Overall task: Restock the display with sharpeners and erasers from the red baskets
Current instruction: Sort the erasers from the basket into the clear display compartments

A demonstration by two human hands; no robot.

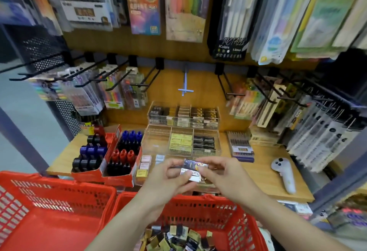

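Both hands, left hand (170, 173) and right hand (216, 171), fingers pinching eraser pack (193, 169), long axis sideways; clear display tray (179, 141) lies just beyond.

Baskets (59, 201) red, lattice walls. Sharpeners (91, 149) black, blue, red in red cartons (119, 175). Erasers (181, 140) yellow; neighbours (204, 142) black. Shelf (264, 173) tan wood. Controller (283, 173) pale grey, black buttons.
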